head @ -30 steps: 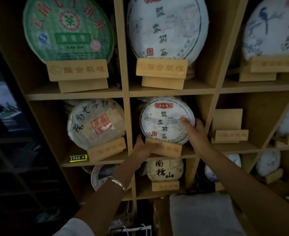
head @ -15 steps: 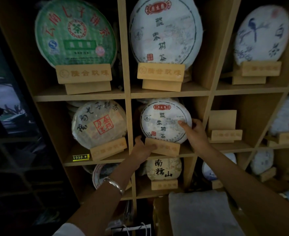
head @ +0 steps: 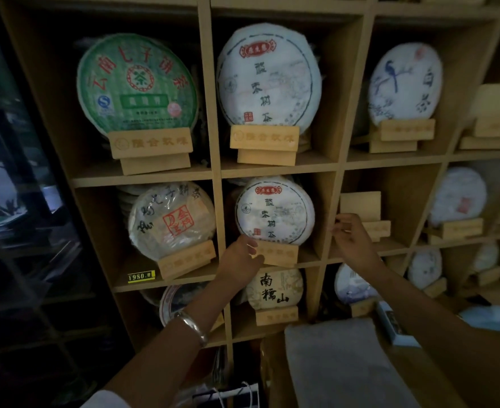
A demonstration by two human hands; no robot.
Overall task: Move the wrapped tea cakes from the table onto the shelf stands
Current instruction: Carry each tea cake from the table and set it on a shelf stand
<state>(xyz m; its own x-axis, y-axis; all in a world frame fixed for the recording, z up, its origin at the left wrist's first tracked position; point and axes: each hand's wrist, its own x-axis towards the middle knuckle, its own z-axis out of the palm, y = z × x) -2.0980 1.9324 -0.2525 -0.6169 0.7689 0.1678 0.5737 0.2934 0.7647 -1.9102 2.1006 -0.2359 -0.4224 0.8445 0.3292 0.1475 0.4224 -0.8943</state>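
A white wrapped tea cake (head: 275,210) with a red label and black characters stands upright on a wooden stand (head: 276,253) in the middle cubby of the wooden shelf (head: 325,198). My left hand (head: 240,261) rests at the stand's left end, fingers touching its front. My right hand (head: 349,237) hovers to the right of the cake, apart from it, fingers loosely curled and holding nothing. An empty wooden stand (head: 363,214) sits in the cubby just behind my right hand.
Other wrapped cakes fill neighbouring cubbies: a green one (head: 136,83) upper left, a large white one (head: 267,78) above, a bird-painted one (head: 404,83) upper right. A yellow price tag (head: 140,276) sits on the left shelf edge. A grey cloth (head: 343,363) lies on the table below.
My right hand has let go of the white tea cake and drawn away to the right. My left hand stays at the stand. The view has tilted up.
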